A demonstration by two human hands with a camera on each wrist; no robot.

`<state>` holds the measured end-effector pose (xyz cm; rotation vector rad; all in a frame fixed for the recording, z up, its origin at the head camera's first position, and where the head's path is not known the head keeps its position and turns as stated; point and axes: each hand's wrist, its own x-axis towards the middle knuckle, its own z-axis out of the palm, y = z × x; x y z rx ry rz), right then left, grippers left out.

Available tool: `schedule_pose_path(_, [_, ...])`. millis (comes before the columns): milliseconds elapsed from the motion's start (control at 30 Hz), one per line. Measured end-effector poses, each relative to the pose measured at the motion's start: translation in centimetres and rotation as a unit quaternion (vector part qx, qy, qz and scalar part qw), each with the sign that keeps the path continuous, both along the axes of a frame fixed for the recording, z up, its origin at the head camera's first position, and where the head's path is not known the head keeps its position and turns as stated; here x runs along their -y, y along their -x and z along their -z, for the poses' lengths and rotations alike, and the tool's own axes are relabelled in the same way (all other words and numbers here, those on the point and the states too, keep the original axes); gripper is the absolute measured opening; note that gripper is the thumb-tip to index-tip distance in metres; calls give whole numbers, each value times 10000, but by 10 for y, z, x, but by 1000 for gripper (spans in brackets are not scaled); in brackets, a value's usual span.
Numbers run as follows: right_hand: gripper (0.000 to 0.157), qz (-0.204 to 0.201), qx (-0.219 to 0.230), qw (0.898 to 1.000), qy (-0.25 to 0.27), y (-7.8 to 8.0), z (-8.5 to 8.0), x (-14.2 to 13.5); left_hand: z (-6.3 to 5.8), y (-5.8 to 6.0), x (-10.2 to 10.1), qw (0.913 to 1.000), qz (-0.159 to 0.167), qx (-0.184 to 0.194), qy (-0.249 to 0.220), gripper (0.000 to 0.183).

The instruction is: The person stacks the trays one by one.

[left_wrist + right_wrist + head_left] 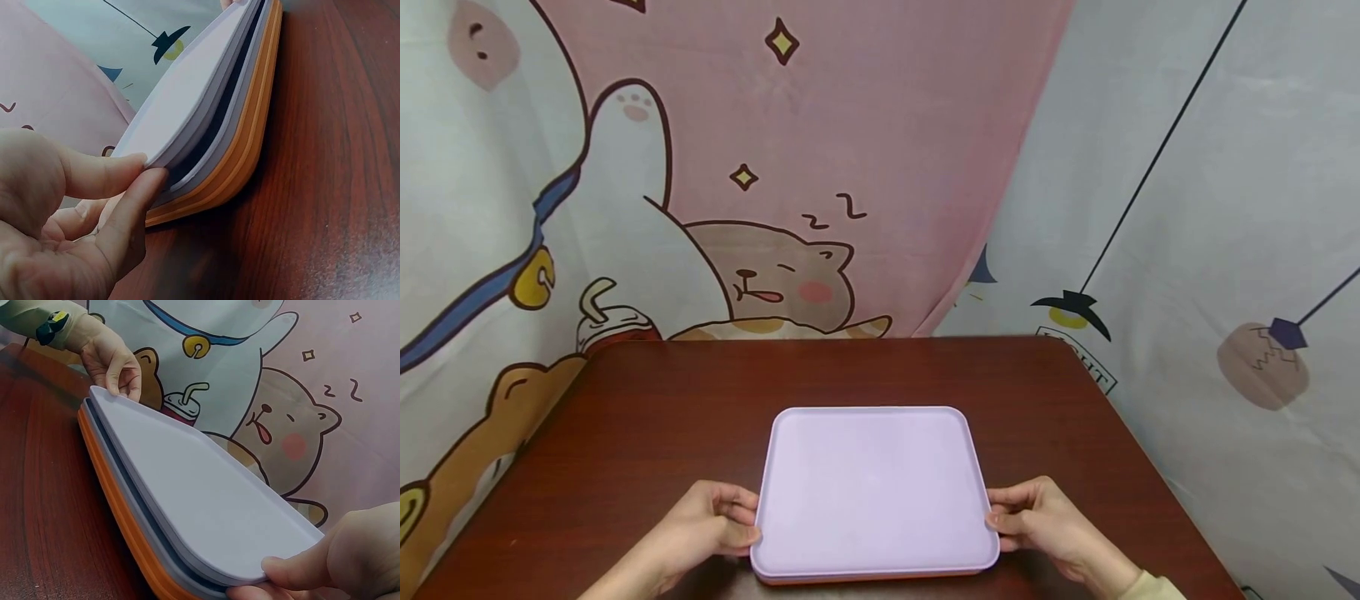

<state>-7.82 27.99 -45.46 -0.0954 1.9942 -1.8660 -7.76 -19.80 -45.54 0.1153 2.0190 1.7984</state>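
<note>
A rectangular lavender tray (872, 492) with rounded corners tops a stack near the front of the table. Beneath it, the left wrist view shows a dark band, then a grey rim (215, 147) and orange trays (240, 172) at the bottom. My left hand (706, 527) pinches the lavender tray's left edge between thumb and fingers. On the opposite side, my right hand (1047, 523) grips the right edge, thumb (284, 570) on the rim and fingers below. A dark gap shows under the lavender tray along its near side.
The stack rests on a dark red-brown wooden table (647, 417). Behind and beside the table hangs a cloth backdrop (910, 150) printed with cartoon animals and lamps. A dark strap (53, 328) sits on the left sleeve.
</note>
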Motion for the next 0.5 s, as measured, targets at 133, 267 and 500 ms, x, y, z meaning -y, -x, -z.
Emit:
schedule_pose_path(133, [48, 13, 19, 10000, 12, 1, 2, 1, 1, 0, 1, 10000, 5, -25, 55, 36])
schedule_pose_path(267, [48, 34, 29, 10000, 29, 2, 2, 1, 2, 0, 1, 10000, -6, -49, 55, 36])
schedule_pose_path(500, [47, 73, 12, 10000, 26, 1, 2, 3, 0, -1, 1, 10000, -21, -27, 74, 35])
